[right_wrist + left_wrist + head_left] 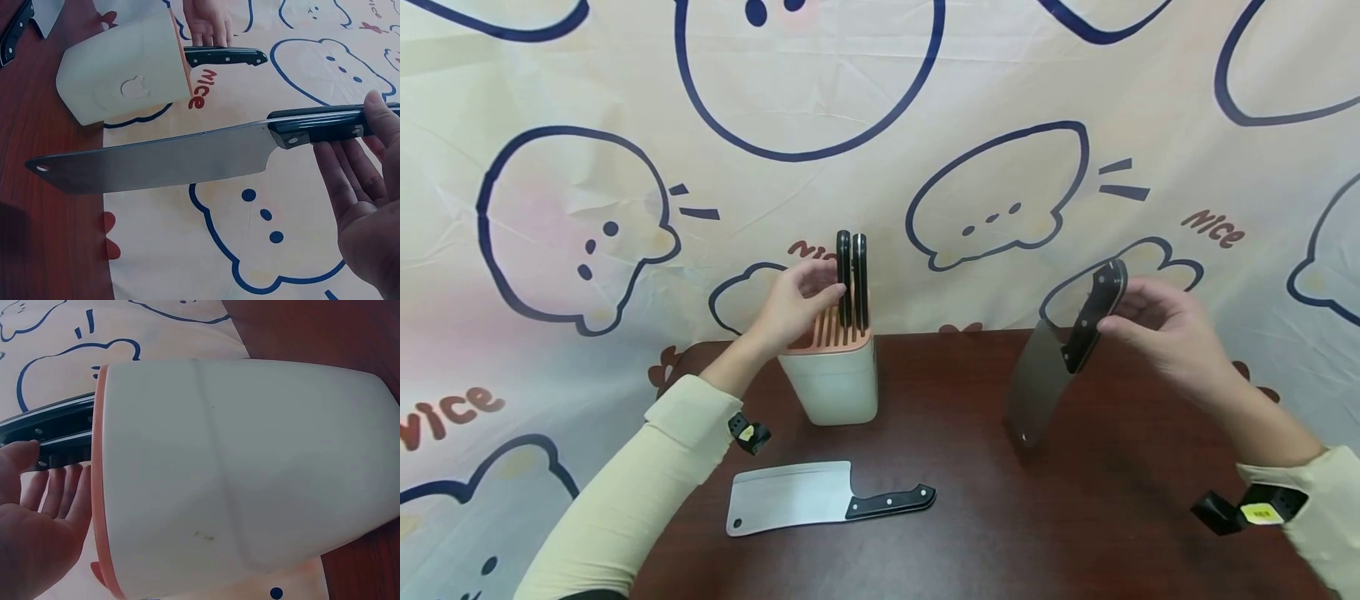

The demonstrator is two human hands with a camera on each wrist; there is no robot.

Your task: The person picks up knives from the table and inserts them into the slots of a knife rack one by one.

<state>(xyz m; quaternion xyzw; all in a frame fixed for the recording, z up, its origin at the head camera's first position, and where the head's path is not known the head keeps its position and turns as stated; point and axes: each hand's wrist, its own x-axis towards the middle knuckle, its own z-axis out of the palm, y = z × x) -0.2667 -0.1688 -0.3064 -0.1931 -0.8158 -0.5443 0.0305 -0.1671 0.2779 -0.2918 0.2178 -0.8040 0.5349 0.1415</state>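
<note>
My right hand [1168, 337] pinches the black riveted handle of a broad-bladed kitchen knife [1039, 385] between thumb and fingers. Its blade hangs downward over the table, and in the right wrist view a small hole shows near the blade's end. A white knife block [835, 390] with an orange slotted top stands at the table's back. Two black knife handles [861, 283] rise upright from its slots. My left hand [796, 307] grips one of them, thumb on one side and fingers on the other, as the left wrist view shows. Their blades are hidden inside the block.
On the dark wooden table [955, 433] a cleaver [797, 497] lies flat in front of the block, its black handle to the right. Behind the table hangs a pale cloth [1000, 75] with cartoon outlines.
</note>
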